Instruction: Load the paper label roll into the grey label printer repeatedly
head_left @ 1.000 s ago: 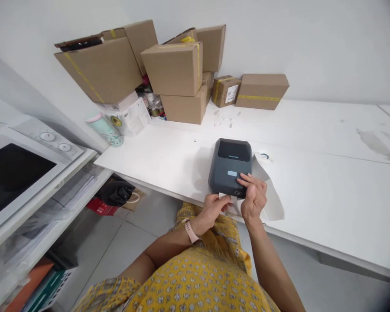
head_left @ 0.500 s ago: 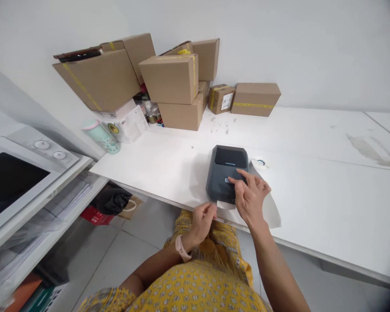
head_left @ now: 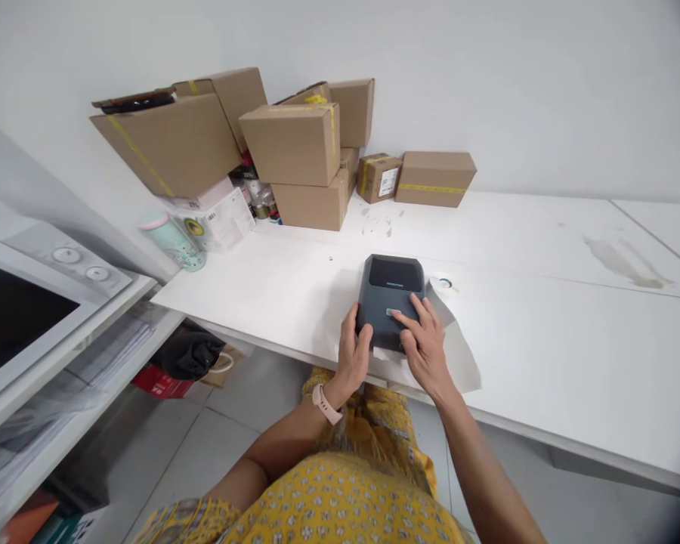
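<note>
A dark grey label printer (head_left: 376,301) lies on the white table near its front edge. It has a glossy black panel at the far end and a small light button (head_left: 391,311) on top. My left hand (head_left: 352,361) grips the printer's near left corner, thumb on top and fingers along the side. My right hand (head_left: 429,349) is over the right half with fingers stretched out; the index fingertip touches the button. White paper (head_left: 462,355) spreads out from under the printer to the right, and a strip shows at its front edge.
A small white roll (head_left: 443,283) is just right of the printer. Cardboard boxes (head_left: 289,143) are stacked at the back left, with smaller boxes (head_left: 435,177) along the wall. A mint tumbler (head_left: 175,243) stands left, near a microwave (head_left: 28,302) on a shelf.
My left hand has moved up from the table's front edge and taken hold of the printer's left corner. My right index finger stays at the button. The view has shifted slightly.
</note>
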Available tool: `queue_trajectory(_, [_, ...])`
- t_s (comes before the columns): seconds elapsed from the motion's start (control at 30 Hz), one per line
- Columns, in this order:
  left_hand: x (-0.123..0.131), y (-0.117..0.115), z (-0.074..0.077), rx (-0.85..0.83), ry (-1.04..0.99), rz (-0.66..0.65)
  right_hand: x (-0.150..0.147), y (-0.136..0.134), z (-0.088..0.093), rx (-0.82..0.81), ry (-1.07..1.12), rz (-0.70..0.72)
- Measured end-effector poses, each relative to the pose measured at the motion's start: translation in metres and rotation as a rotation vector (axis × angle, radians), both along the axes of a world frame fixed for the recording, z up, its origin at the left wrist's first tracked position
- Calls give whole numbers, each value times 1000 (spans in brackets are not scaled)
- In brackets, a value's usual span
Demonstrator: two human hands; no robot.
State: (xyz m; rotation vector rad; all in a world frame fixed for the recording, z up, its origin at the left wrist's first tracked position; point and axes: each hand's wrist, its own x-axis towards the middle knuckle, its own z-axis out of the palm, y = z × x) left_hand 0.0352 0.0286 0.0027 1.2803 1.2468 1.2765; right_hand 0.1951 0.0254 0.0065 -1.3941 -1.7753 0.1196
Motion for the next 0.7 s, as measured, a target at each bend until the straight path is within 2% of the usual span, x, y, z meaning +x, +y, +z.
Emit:
queue_trajectory(0.1, [-3, -1, 4, 34, 13, -8, 0, -6, -5, -55, 301, -6])
queue_trajectory(0.2, [-5, 6, 17, 88, -15, 2, 0, -7, -3, -42, 468, -54])
queue_trajectory(0.3, [-7, 27, 35, 168, -102, 7, 4, 6, 9, 7, 487, -43])
queue_trajectory(0.4, [-8, 59, 47, 232, -160, -14, 10, 38, 33, 54, 435, -9])
queue_trajectory(0.47, [-8, 82, 46, 225, -98, -12, 13, 66, 53, 97, 408, 11])
queue_trajectory(0.57, [-3, 107, 33, 80, 156, -71, 17, 110, 83, 149, 392, 0])
queue_trajectory(0.7, [5, 114, 14, -38, 404, -176, 24, 150, 109, 147, 342, -25])
